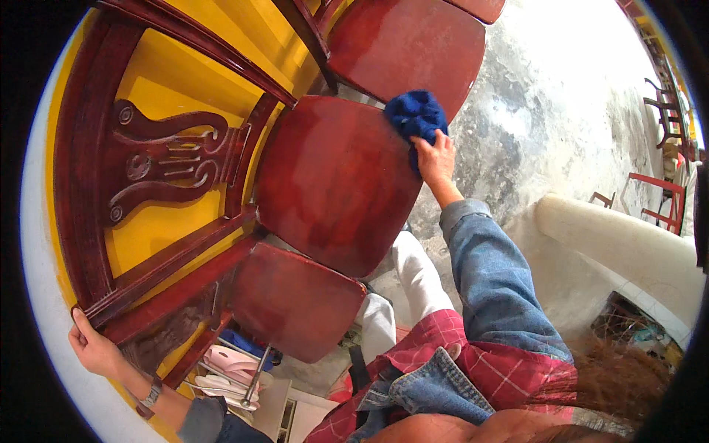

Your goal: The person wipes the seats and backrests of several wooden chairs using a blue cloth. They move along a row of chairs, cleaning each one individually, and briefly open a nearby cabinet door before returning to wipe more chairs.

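A crumpled dark blue cloth (pixel 416 113) is gripped in my right hand (pixel 436 156). It lies against the front corner of a glossy red-brown wooden chair seat (pixel 338 183), beside the neighbouring chair seat (pixel 410 50). To the left, my left hand (pixel 91 343) holds the top corner of this chair's backrest (pixel 88 160), with the thumb on its edge. The backrest has a carved splat (pixel 166 163) with scrolls. Another wooden seat (pixel 296 302) stands close on the near side.
A yellow wall (pixel 158 69) runs behind the chairs. The grey concrete floor (pixel 498 111) stretches to the right, past a rounded white ledge (pixel 615 238). Below the near seat is a metal rack (pixel 257 376) with pink and white items. More chair frames (pixel 662 202) stand at far right.
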`<action>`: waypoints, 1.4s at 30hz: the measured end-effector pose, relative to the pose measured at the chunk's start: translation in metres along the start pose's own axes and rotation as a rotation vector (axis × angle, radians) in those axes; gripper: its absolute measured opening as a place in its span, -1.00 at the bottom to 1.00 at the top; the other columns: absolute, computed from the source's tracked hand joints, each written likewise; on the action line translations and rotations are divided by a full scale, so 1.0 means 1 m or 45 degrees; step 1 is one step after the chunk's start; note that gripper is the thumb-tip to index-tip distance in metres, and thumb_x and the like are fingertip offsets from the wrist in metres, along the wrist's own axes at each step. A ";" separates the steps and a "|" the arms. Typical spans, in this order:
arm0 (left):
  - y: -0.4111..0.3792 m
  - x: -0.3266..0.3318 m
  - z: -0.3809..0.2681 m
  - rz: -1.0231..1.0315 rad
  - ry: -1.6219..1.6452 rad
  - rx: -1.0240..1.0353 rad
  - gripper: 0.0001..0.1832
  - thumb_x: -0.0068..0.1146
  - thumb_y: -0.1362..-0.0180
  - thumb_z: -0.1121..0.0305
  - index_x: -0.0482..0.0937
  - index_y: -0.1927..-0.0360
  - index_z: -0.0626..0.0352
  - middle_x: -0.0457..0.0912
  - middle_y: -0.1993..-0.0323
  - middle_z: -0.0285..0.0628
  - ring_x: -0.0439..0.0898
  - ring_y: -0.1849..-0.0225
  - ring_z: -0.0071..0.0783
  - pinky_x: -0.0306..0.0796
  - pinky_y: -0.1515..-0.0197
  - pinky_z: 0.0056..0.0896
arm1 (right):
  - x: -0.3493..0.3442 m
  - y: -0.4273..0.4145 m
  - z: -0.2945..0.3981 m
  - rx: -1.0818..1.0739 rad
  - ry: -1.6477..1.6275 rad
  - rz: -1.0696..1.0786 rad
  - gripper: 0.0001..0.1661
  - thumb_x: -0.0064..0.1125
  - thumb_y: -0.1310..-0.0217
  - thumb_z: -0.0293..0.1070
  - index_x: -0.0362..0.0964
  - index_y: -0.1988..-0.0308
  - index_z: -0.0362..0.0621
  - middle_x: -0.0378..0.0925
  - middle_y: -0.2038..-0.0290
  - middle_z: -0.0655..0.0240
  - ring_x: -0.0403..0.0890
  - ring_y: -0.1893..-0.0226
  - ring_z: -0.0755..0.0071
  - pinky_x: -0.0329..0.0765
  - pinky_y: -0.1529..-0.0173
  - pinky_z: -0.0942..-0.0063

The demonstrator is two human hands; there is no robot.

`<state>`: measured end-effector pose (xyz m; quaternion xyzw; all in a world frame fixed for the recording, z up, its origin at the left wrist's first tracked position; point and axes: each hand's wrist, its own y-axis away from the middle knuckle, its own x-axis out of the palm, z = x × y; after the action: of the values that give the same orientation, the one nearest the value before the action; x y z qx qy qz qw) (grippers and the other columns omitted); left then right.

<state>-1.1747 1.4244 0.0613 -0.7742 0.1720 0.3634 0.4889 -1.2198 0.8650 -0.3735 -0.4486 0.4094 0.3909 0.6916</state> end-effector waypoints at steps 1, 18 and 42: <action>0.000 0.001 -0.002 0.015 0.005 -0.010 -0.48 0.19 -0.15 -0.11 0.59 0.38 0.27 0.59 0.44 -0.31 0.48 0.38 -0.52 0.38 0.21 -0.49 | -0.001 -0.001 -0.001 0.108 0.015 -0.028 -0.73 0.19 -0.06 -0.28 0.62 0.18 0.34 0.39 0.13 0.18 0.42 0.09 -0.02 0.42 0.06 0.11; 0.002 0.009 -0.012 -0.052 -0.012 0.055 -0.47 0.24 -0.12 -0.09 0.54 0.36 0.30 0.56 0.47 -0.26 0.43 0.42 -0.47 0.37 0.27 -0.42 | -0.059 0.164 0.139 0.352 -1.177 0.737 -0.48 0.22 -0.11 -0.15 0.48 -0.08 -0.04 0.53 -0.04 0.08 0.53 -0.03 -0.08 0.46 -0.12 0.16; 0.009 0.002 -0.012 -0.049 0.071 -0.127 -0.58 0.28 -0.13 0.02 0.60 0.33 0.25 0.60 0.43 -0.31 0.49 0.38 -0.53 0.39 0.24 -0.49 | -0.021 0.177 0.122 -1.066 -0.609 1.001 -0.37 0.10 -0.04 -0.34 0.39 -0.14 0.50 0.36 0.25 0.27 0.42 0.22 0.20 0.37 0.12 0.27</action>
<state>-1.1745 1.4097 0.0571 -0.8107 0.1522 0.3403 0.4515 -1.3613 1.0280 -0.3749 -0.3973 0.1898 0.8335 0.3338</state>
